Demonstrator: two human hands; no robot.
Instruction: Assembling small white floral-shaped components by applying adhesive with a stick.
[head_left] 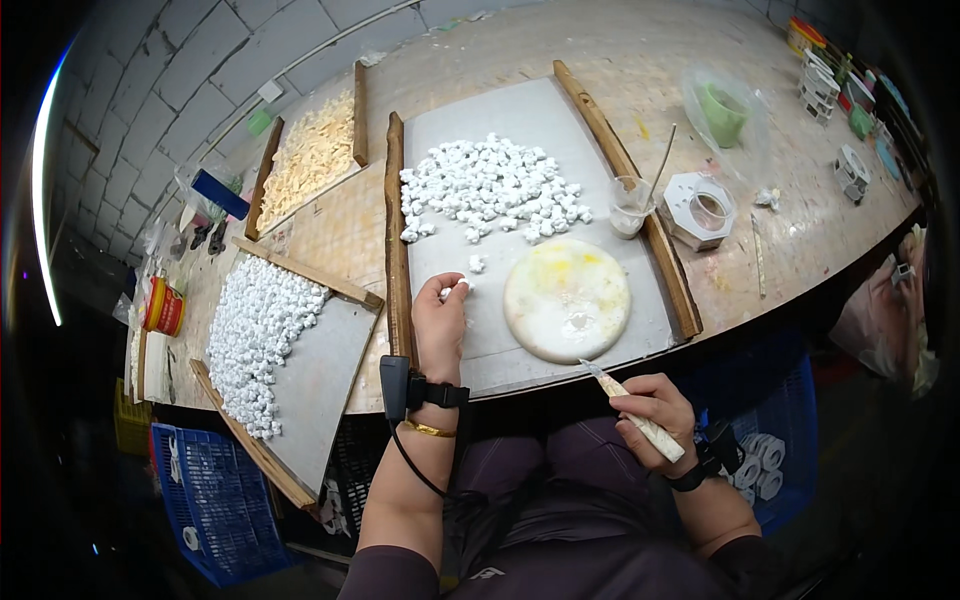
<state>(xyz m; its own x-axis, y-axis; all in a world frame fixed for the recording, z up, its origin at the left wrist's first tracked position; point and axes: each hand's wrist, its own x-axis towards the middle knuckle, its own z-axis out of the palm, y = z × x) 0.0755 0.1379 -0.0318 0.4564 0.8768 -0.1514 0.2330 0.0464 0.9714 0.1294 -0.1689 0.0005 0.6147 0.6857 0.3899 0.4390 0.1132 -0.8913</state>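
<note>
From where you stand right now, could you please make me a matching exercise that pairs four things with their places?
Things
1. Slim knife-like tool with a pale handle
2. White octagonal holder with a round opening
3. Small cream-coloured pieces
4. Round white disc with yellow stains

Places
A. Between two brown wooden strips, near the grey block wall
B. On the flat grey board, right of the left hand
C. In the right hand
D. Right of the small clear plastic cup

Pairs: 1-C, 2-D, 3-A, 4-B
</note>
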